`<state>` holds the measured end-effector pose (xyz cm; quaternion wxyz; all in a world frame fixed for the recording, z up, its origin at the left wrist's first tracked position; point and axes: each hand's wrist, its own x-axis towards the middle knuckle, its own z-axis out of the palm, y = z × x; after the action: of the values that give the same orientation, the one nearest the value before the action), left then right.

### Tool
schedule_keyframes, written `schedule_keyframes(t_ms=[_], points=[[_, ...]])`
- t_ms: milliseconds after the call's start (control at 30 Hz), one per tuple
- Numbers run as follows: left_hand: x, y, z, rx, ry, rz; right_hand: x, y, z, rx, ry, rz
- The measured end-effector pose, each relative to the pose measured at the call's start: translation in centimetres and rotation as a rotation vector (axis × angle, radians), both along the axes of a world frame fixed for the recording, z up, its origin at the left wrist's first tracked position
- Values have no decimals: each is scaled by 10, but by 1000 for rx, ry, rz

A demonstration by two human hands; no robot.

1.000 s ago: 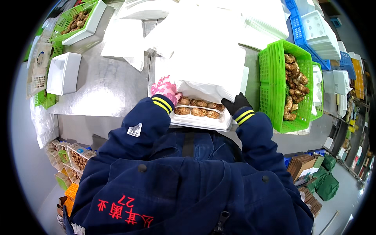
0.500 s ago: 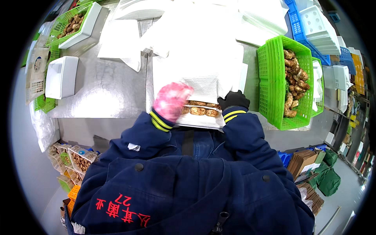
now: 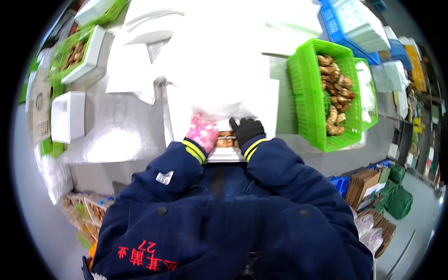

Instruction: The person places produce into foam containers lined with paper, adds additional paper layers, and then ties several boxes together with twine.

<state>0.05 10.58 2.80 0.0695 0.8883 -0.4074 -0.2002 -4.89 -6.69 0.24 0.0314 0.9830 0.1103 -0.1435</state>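
My left hand (image 3: 203, 134), in a pink patterned glove, lies on the near left part of a white foam tray (image 3: 226, 151) of brown mushrooms (image 3: 225, 141); its fingers are curled down over the tray's left end, though I cannot tell how tightly they grip; my right hand (image 3: 246, 129), in a black glove, rests on the tray's right part with the fingers spread flat and pointing away from me; a sheet of clear film (image 3: 221, 112) lies just past both hands, over the far side of the tray; the tray sits at the near edge of the steel table (image 3: 121, 130), right in front of my body; to my right stands a bright green plastic crate (image 3: 308, 107) holding more brown mushrooms; an empty white foam tray (image 3: 67, 116) lies well off to my left; blue crates (image 3: 336, 28) stand at the far right.
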Motion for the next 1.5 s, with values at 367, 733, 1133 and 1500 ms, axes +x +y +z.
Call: schedule_keyframes(t_ms=[367, 733, 1133, 1500], points=[[-1, 15, 4, -158, -140, 25, 15, -47, 63, 507, 154, -255], [2, 13, 6, -208, -120, 58, 24, -334, 38, 1546, -424, -1119], [-4, 23, 3, -169, -199, 147, 70, -292, 39, 48, -143, -557], [0, 15, 4, -436, -208, 171, 56, -301, 40, 307, -335, -631]])
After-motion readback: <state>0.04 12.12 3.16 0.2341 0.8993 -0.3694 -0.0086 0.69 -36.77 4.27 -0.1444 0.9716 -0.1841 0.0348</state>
